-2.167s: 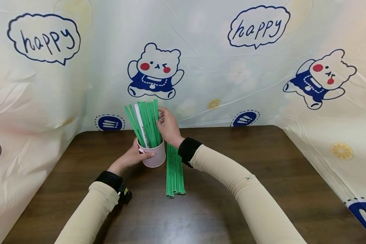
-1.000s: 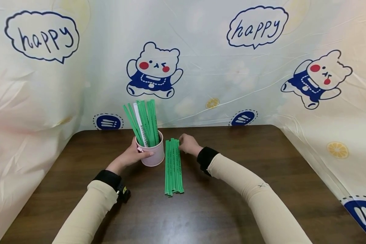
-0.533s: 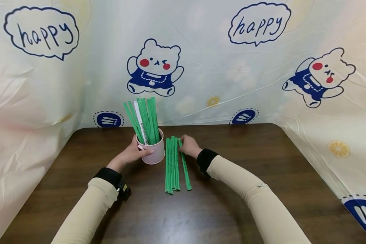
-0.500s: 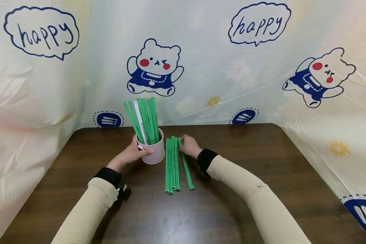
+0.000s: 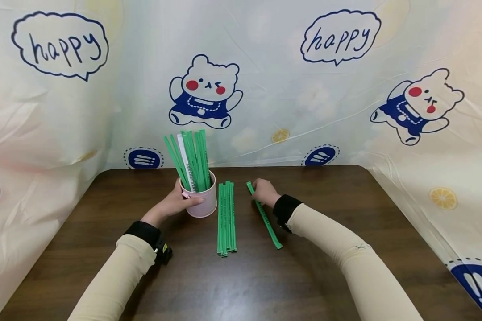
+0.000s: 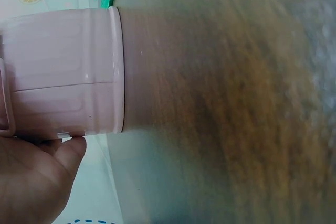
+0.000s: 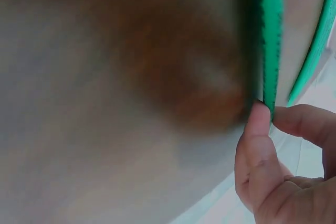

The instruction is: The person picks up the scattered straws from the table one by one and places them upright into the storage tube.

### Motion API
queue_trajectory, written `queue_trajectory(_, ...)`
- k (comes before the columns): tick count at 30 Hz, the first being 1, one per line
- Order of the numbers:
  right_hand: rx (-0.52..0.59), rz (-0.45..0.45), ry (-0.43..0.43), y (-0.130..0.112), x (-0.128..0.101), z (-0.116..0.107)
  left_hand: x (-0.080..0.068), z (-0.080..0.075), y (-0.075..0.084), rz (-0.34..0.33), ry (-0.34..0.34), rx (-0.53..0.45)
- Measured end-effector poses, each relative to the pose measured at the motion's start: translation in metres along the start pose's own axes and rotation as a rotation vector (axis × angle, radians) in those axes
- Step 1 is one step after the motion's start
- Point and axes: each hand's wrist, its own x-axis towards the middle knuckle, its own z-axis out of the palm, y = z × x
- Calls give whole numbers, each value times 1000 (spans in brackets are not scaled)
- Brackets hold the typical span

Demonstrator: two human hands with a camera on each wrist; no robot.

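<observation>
A small pink pail [image 5: 204, 207] stands upright on the table, with my left hand [image 5: 169, 207] gripping its left side, thumb across the front. Several green wrapped straws [image 5: 197, 162] and a white one [image 5: 184, 158] lean inside it. My right hand [image 5: 265, 192] pinches the upper part of a single green wrapped straw [image 5: 268, 226], which slants down to the right. In the right wrist view, thumb and finger meet on that straw [image 7: 271, 40]. Between the hands lies a row of green wrapped straws [image 5: 226, 218]. The left wrist view shows the pail's wall [image 6: 63, 72].
The brown wooden table [image 5: 184, 285] carries everything. A pale printed cloth [image 5: 273, 80] with bears and "happy" bubbles hangs behind and along both sides. Both wrists wear black bands [image 5: 142, 236].
My right hand has come down from beside the pail's straws to the row, pinched one green wrapped straw and drawn it away to the right. The left hand stays on the pail.
</observation>
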Motion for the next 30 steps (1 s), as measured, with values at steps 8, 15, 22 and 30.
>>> queue_trajectory(8,16,-7,102,2,0,-53,-1,0,1,14,-6,7)
queue_trajectory(15,80,-139,310,-31,-8,-96,0,0,1,1,3,23)
queue_trajectory(22,346,-238,471,-73,-11,-130,-1,3,0,15,-4,4)
queue_trajectory(30,506,-369,512,-124,-9,-147,0,2,1,39,-1,-9)
